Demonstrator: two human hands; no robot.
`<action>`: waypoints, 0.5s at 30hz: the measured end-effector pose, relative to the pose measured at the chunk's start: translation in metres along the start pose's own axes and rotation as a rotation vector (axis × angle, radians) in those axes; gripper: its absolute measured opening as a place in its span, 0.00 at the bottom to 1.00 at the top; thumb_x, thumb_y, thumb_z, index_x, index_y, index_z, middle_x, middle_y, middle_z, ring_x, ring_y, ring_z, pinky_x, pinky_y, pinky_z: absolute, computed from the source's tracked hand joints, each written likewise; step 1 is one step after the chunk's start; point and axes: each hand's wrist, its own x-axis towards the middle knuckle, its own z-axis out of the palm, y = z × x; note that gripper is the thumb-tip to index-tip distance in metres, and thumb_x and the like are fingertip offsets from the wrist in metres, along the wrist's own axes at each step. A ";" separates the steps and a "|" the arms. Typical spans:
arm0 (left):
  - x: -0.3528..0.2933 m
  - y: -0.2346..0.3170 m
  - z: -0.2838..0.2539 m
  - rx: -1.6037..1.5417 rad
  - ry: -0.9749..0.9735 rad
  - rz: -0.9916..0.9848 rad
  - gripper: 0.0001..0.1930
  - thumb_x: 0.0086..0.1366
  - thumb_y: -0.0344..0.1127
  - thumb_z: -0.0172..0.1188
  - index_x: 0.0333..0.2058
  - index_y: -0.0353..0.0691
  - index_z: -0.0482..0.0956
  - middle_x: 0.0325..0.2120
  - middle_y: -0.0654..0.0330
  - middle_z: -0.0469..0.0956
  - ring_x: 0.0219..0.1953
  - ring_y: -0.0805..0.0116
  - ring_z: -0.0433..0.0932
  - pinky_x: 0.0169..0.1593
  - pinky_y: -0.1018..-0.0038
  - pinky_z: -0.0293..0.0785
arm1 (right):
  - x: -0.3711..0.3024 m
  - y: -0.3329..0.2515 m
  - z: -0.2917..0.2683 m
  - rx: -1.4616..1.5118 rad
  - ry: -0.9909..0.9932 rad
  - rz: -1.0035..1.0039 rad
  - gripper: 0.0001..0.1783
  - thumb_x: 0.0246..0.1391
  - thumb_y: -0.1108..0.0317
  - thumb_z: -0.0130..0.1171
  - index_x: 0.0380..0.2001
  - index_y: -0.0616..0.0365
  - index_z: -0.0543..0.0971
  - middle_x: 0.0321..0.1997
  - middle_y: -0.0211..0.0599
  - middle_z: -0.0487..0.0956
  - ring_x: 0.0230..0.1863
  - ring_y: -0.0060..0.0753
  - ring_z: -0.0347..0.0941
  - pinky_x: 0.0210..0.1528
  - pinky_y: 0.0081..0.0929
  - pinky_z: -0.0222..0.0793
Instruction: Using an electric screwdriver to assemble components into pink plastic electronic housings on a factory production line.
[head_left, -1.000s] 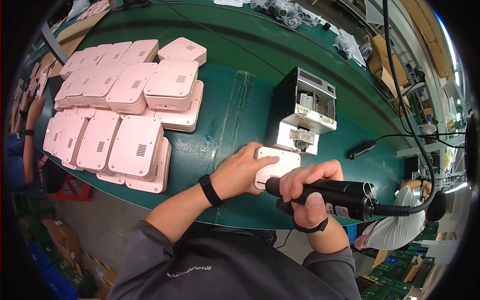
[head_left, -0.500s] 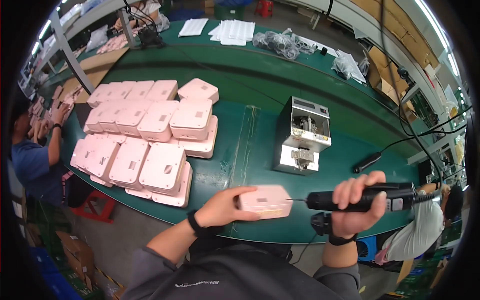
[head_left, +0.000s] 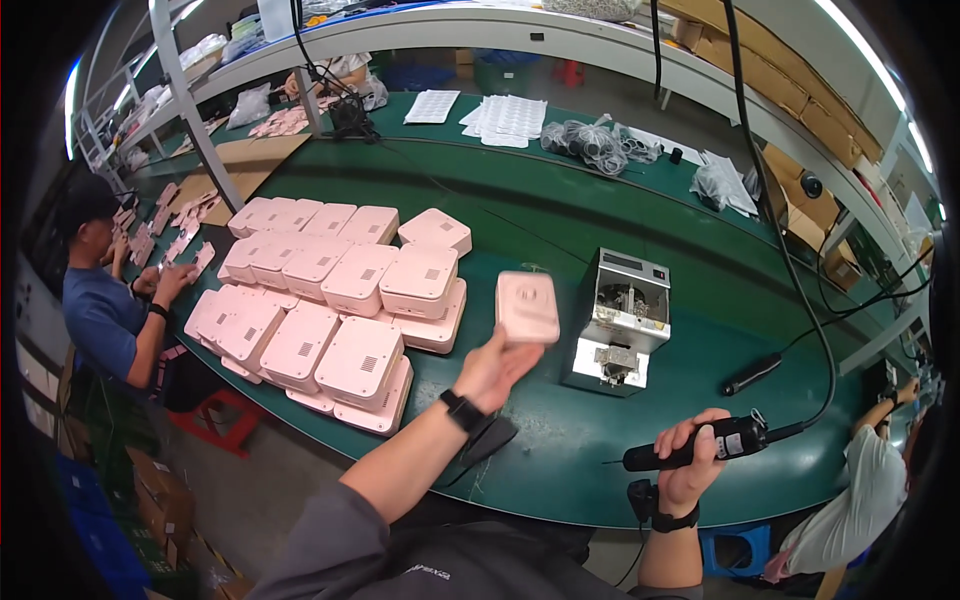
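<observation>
Pink box (head_left: 527,312) blurred, surface detail unclear from here; left hand (head_left: 493,373) smeared at fingertips; label (head_left: 733,443) on black driver (head_left: 643,458) unreadably small; right-side co-worker (head_left: 860,475) cut off.

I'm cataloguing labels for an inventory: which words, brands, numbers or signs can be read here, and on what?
No text is clearly legible.
Pale label on the black power screwdriver: too small.
Light lettering on the dark shirt: too blurred.
Any markings on the black-and-silver machine: too small.

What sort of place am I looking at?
Likely a factory assembly line: stacked pink boxes, a corded power driver in the right hand, and a co-worker handling pink parts nearby.
</observation>
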 end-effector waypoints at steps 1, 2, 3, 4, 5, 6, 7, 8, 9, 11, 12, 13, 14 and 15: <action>0.014 -0.002 0.006 0.008 0.015 0.119 0.31 0.73 0.49 0.49 0.61 0.28 0.59 0.56 0.45 0.69 0.56 0.55 0.73 0.61 0.65 0.70 | 0.002 0.002 0.000 0.007 -0.013 0.007 0.12 0.61 0.60 0.53 0.39 0.54 0.66 0.19 0.31 0.67 0.15 0.26 0.63 0.21 0.27 0.64; 0.014 -0.003 0.019 0.008 0.014 0.129 0.31 0.73 0.49 0.49 0.61 0.28 0.59 0.56 0.45 0.69 0.56 0.55 0.73 0.61 0.65 0.70 | 0.004 0.005 -0.003 0.011 -0.018 0.009 0.12 0.61 0.60 0.53 0.39 0.54 0.66 0.19 0.31 0.67 0.15 0.26 0.63 0.21 0.27 0.64; 0.012 -0.005 0.032 0.117 0.031 0.171 0.31 0.72 0.49 0.50 0.61 0.28 0.60 0.55 0.47 0.71 0.55 0.56 0.74 0.60 0.66 0.70 | 0.007 0.007 -0.007 0.016 -0.025 0.012 0.12 0.61 0.61 0.54 0.39 0.54 0.66 0.19 0.31 0.67 0.15 0.26 0.63 0.21 0.27 0.64; 0.009 -0.006 0.045 0.227 0.049 0.214 0.30 0.71 0.48 0.52 0.61 0.29 0.61 0.55 0.48 0.72 0.54 0.57 0.75 0.59 0.67 0.70 | 0.009 0.008 -0.012 0.025 -0.032 0.010 0.12 0.61 0.61 0.54 0.39 0.54 0.66 0.19 0.31 0.67 0.15 0.26 0.63 0.21 0.27 0.64; 0.002 -0.003 0.056 0.341 0.068 0.251 0.30 0.71 0.48 0.53 0.61 0.29 0.63 0.54 0.50 0.73 0.53 0.58 0.76 0.58 0.68 0.71 | 0.006 0.009 -0.019 -0.007 -0.010 0.013 0.12 0.61 0.61 0.54 0.39 0.54 0.66 0.19 0.31 0.67 0.15 0.26 0.63 0.21 0.27 0.64; -0.010 0.007 0.066 0.347 0.070 0.258 0.30 0.71 0.48 0.53 0.61 0.29 0.63 0.54 0.50 0.73 0.53 0.58 0.76 0.58 0.68 0.71 | 0.003 0.009 -0.027 -0.038 0.011 0.016 0.12 0.61 0.61 0.54 0.39 0.55 0.66 0.19 0.32 0.67 0.15 0.26 0.63 0.20 0.27 0.64; -0.026 0.024 0.074 0.603 -0.096 0.209 0.30 0.70 0.49 0.55 0.60 0.30 0.65 0.51 0.50 0.75 0.52 0.59 0.77 0.57 0.69 0.71 | 0.003 0.009 -0.034 -0.069 0.035 0.018 0.12 0.61 0.61 0.54 0.39 0.55 0.66 0.19 0.32 0.67 0.14 0.26 0.63 0.20 0.27 0.64; -0.042 0.045 0.081 0.857 -0.265 0.153 0.29 0.69 0.49 0.56 0.58 0.30 0.68 0.49 0.51 0.77 0.51 0.60 0.78 0.56 0.70 0.72 | 0.005 0.009 -0.041 -0.060 0.040 0.016 0.12 0.61 0.61 0.54 0.39 0.55 0.66 0.19 0.32 0.67 0.14 0.26 0.63 0.20 0.27 0.64; -0.055 0.066 0.089 1.111 -0.432 0.093 0.29 0.68 0.50 0.58 0.57 0.31 0.70 0.47 0.51 0.79 0.49 0.61 0.78 0.55 0.71 0.72 | 0.009 0.008 -0.047 -0.049 0.081 0.025 0.12 0.60 0.61 0.54 0.39 0.55 0.66 0.19 0.32 0.67 0.14 0.27 0.62 0.20 0.27 0.64; -0.055 0.123 0.113 1.628 -0.499 0.115 0.27 0.65 0.50 0.61 0.52 0.32 0.76 0.41 0.51 0.83 0.46 0.64 0.80 0.51 0.73 0.73 | 0.015 0.005 -0.056 -0.036 0.172 0.046 0.12 0.60 0.61 0.54 0.39 0.56 0.66 0.19 0.32 0.66 0.14 0.27 0.62 0.20 0.26 0.64; -0.042 0.147 0.118 1.776 -0.496 0.149 0.27 0.65 0.51 0.60 0.51 0.32 0.76 0.40 0.50 0.83 0.46 0.62 0.81 0.52 0.71 0.74 | 0.018 0.004 -0.059 -0.027 0.175 0.043 0.12 0.60 0.61 0.54 0.39 0.56 0.66 0.19 0.32 0.66 0.14 0.27 0.62 0.20 0.26 0.64; -0.024 0.168 0.121 1.923 -0.494 0.183 0.27 0.65 0.52 0.59 0.51 0.33 0.77 0.40 0.48 0.82 0.46 0.59 0.81 0.52 0.70 0.74 | 0.020 0.004 -0.061 -0.019 0.187 0.048 0.12 0.60 0.63 0.54 0.39 0.56 0.66 0.19 0.33 0.66 0.15 0.27 0.63 0.20 0.27 0.65; -0.001 0.188 0.118 2.116 -0.448 0.197 0.28 0.65 0.53 0.57 0.52 0.34 0.77 0.42 0.49 0.82 0.47 0.56 0.80 0.53 0.67 0.73 | 0.022 0.004 -0.060 -0.008 0.195 0.053 0.12 0.59 0.64 0.54 0.39 0.57 0.65 0.19 0.34 0.67 0.15 0.28 0.63 0.21 0.27 0.66; 0.026 0.205 0.109 2.307 -0.387 0.213 0.28 0.66 0.54 0.55 0.52 0.35 0.76 0.43 0.49 0.82 0.48 0.53 0.79 0.54 0.64 0.73 | 0.025 0.003 -0.060 0.006 0.197 0.058 0.12 0.58 0.65 0.54 0.39 0.58 0.65 0.19 0.35 0.67 0.16 0.28 0.63 0.21 0.28 0.67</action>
